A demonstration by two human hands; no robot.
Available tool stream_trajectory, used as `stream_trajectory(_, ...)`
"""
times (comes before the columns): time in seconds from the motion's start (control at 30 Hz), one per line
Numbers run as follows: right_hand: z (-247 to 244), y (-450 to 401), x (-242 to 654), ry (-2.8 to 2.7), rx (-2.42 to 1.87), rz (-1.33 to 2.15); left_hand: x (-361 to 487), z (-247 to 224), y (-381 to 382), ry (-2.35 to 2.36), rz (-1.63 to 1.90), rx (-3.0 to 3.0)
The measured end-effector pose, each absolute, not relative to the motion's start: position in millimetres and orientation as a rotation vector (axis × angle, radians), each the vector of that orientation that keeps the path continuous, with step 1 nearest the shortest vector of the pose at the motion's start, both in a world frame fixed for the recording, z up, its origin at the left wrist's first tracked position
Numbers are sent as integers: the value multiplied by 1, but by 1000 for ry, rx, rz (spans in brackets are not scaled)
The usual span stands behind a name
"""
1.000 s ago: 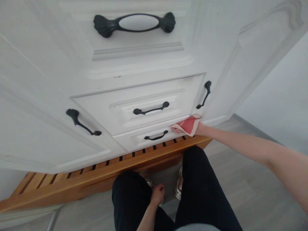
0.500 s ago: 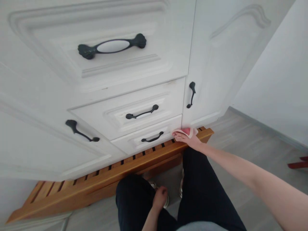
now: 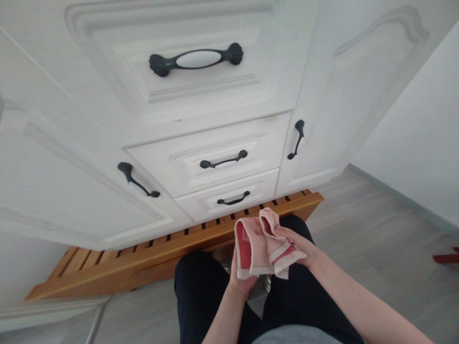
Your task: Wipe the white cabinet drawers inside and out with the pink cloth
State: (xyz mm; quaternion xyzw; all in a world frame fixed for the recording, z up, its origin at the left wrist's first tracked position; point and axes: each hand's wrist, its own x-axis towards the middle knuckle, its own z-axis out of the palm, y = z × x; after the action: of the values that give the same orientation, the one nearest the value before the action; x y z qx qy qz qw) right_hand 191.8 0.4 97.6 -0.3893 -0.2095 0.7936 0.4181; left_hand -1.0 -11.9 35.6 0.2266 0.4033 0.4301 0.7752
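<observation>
A pink and red cloth with pale edges [image 3: 260, 243] is held up in folds between my two hands, above my knees. My left hand [image 3: 242, 279] is under and behind its left part, with the fingers mostly hidden by the cloth. At the right end, my right hand [image 3: 299, 246] grips the cloth with bent fingers. Beyond the hands stands a white cabinet [image 3: 268, 102] with closed drawers and doors and dark handles. The lowest drawer's handle [image 3: 234, 198] lies just past the cloth.
A slatted wooden ledge [image 3: 154, 255] runs along the cabinet's base, close in front of my knees. To the right are grey floor [image 3: 373, 229], a white wall [image 3: 416, 129] and a dark red piece of furniture [image 3: 446, 258] at the edge.
My right hand has drawn back from the cabinet's lower right corner with the cloth. My left hand has risen from between the knees to the cloth, which is now more spread. The view has shifted.
</observation>
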Motion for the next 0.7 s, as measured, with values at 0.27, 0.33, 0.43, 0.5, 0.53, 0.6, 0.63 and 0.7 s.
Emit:
stream_trajectory(0.27,95,7,185,-604,-944,1988,-10,78,-18,662,986,199)
stream_trajectory(0.33,95,5,177,-641,-927,1941,-11,74,-19,663,1031,241)
stream_trajectory(0.43,96,-1,158,-607,-921,1868,-11,69,-19,720,1090,258)
stream_trajectory(0.5,100,-6,144,-538,-916,1848,-7,68,-20,794,1123,298)
stream_trajectory(0.53,103,-9,138,-517,-925,1838,-5,69,-21,838,1144,335)
stream_trajectory(0.6,108,-13,130,-575,-1009,1792,0,70,-24,917,1179,414)
stream_trajectory(0.63,109,-14,128,-667,-1094,1734,1,70,-25,950,1191,444)
stream_trajectory(0.7,110,-14,130,-946,-1302,1538,0,68,-27,977,1189,460)
